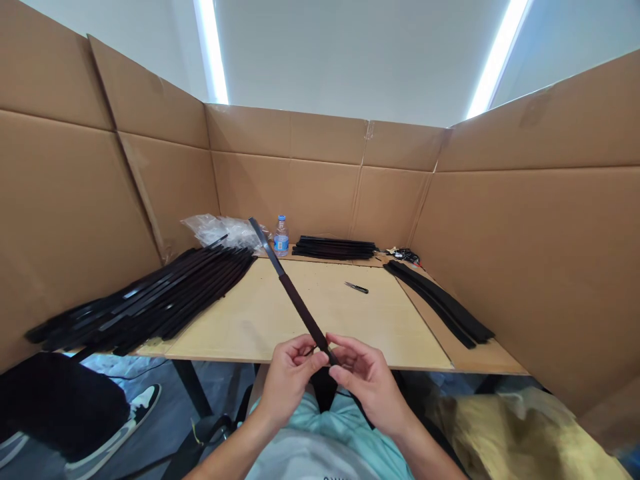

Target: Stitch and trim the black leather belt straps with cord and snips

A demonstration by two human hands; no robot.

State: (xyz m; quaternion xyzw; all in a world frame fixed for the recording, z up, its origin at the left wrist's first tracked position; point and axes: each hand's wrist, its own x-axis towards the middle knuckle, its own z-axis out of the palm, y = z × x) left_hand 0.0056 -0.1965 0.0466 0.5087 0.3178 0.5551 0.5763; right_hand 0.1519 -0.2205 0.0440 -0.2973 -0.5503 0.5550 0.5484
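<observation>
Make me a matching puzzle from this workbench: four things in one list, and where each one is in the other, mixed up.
Things:
1. water bottle
2. small dark tool
3. big pile of black strips
4. long black strip

Places:
A. left side of the table
B. pinched between the left hand and right hand
C. at the back, by the cardboard wall
D. lying alone mid-table

Pairs: 1-C, 2-D, 3-A, 4-B

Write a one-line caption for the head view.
Left hand and right hand pinch a long black strip by its near end, before a table holding strip piles and a water bottle.
</observation>
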